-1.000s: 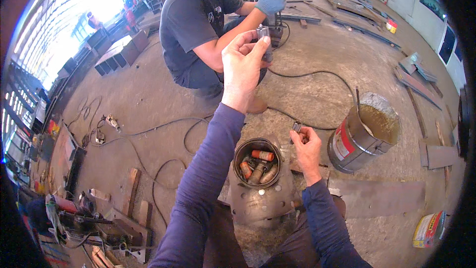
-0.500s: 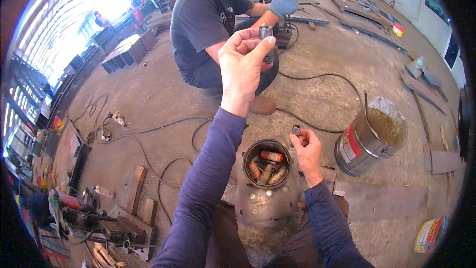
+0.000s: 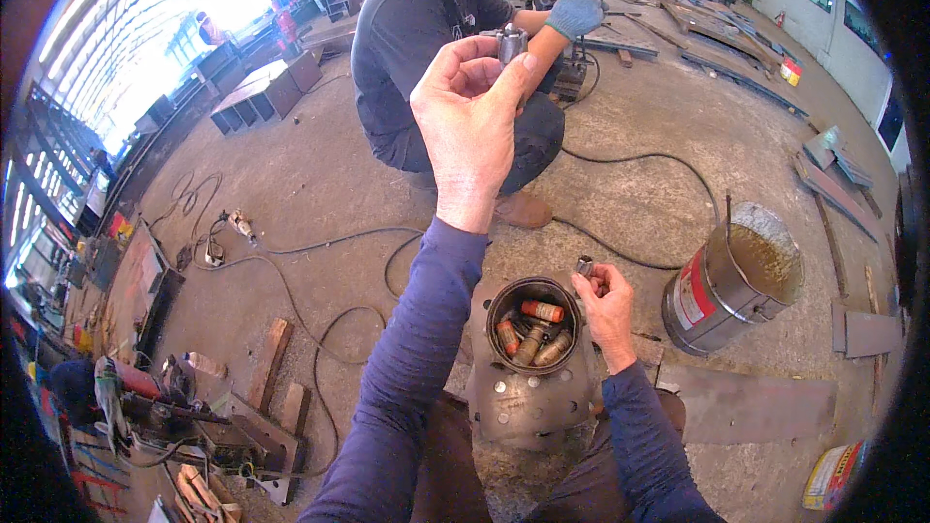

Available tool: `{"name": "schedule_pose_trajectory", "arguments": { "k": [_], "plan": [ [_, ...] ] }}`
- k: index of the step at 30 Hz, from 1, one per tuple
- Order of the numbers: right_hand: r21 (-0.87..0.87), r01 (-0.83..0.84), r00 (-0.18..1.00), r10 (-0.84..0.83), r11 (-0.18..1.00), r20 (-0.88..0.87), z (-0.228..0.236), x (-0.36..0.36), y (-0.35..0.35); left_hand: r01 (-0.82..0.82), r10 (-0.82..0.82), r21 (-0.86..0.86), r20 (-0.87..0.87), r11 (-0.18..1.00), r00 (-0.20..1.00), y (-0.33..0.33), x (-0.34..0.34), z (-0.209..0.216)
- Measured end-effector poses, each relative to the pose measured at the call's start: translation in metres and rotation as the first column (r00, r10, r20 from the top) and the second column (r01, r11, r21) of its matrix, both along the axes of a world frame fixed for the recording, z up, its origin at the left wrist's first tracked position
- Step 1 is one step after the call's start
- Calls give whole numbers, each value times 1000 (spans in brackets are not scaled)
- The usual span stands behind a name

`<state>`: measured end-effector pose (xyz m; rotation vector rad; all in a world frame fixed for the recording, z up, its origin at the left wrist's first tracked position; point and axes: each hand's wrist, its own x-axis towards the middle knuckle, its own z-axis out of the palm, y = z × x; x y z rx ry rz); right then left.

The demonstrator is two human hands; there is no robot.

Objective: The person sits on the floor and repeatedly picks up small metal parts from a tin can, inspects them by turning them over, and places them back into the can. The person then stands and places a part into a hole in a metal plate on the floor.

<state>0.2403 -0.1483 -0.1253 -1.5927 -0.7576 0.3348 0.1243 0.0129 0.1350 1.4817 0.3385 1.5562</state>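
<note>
Raised far out in front, my left hand [image 3: 468, 126] pinches a dark, fluted annular cutter [image 3: 512, 43] upright between thumb and fingers. Lower and to the right, my right hand [image 3: 608, 313] has a second, smaller metal annular cutter [image 3: 584, 265] between thumb and fingertips. Just left of that hand stands a round open tin [image 3: 491, 322]. Several cylindrical cutters [image 3: 542, 311] lie jumbled inside it, some with orange bands. Beneath the tin is a steel piece [image 3: 513, 412] with round spots on it, between my knees. My left fingers partly cover the cutter they hold.
A co-worker [image 3: 407, 68] squats ahead, a blue-gloved hand [image 3: 576, 10] at a machine. A metal bucket [image 3: 697, 300] stands right, near a flat steel plate [image 3: 746, 402]. Cables [image 3: 339, 237] cross the floor. Wooden blocks [image 3: 269, 365] and a grinder-like tool [image 3: 136, 383] lie left.
The whole view has shifted slightly, with the surroundings a little farther right. My left hand has tilted and moved slightly left against the co-worker; both hands keep their cutters.
</note>
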Motion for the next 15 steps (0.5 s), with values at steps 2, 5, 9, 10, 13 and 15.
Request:
{"name": "schedule_pose_trajectory", "arguments": {
  "k": [2, 5, 9, 10, 13, 15],
  "plan": [
    [-28, -1, 1000, 2, 1000, 31, 1, 0, -1, 14, -13, -45, 18, 999, 1000, -2, 0, 1],
    [-33, -33, 999, 33, 999, 10, 8, -7, 2, 12, -10, -57, 28, 998, 1000, 3, -3, -3],
    [-3, -45, 999, 45, 999, -25, 6, -8, 3, 54, -53, -85, 14, 995, 998, 5, -5, -3],
    [-2, -45, 999, 45, 999, -23, 8, -9, 3, 57, -55, -93, 18, 994, 998, 4, -6, -3],
    [-12, -46, 999, 46, 999, 9, 11, -10, 3, 81, -78, -114, 28, 990, 997, 3, -8, -2],
    [-10, -46, 999, 46, 999, 18, 9, -10, 3, 115, -110, -127, 42, 985, 993, 3, -9, -1]
  ]
}}
